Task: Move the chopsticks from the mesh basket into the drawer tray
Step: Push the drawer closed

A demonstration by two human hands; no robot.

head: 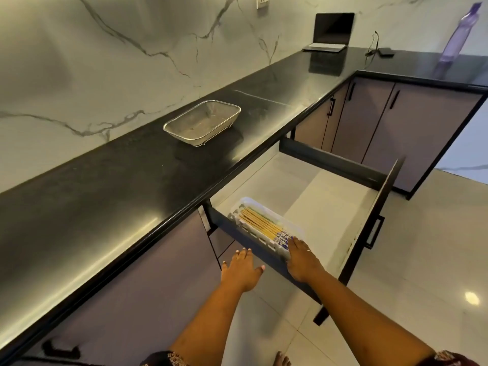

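Note:
The metal mesh basket point(202, 122) stands on the black counter and holds nothing that I can see. Several wooden chopsticks point(261, 224) with blue-patterned ends lie side by side in a white slotted tray point(295, 226) at the near left corner of the open drawer point(330, 196). My right hand point(302, 260) lies flat over the drawer's side rail, its fingertips touching the near end of the tray and the chopstick ends. My left hand point(241, 269) hovers outside the drawer, just left of its dark side wall, fingers spread, holding nothing.
The drawer sticks out into the floor space, its front panel and handle point(375, 232) at the right. An open laptop point(330, 31), a small dark device point(385, 52) and a purple bottle point(456, 38) stand at the counter's far end. Cabinet doors line the corner.

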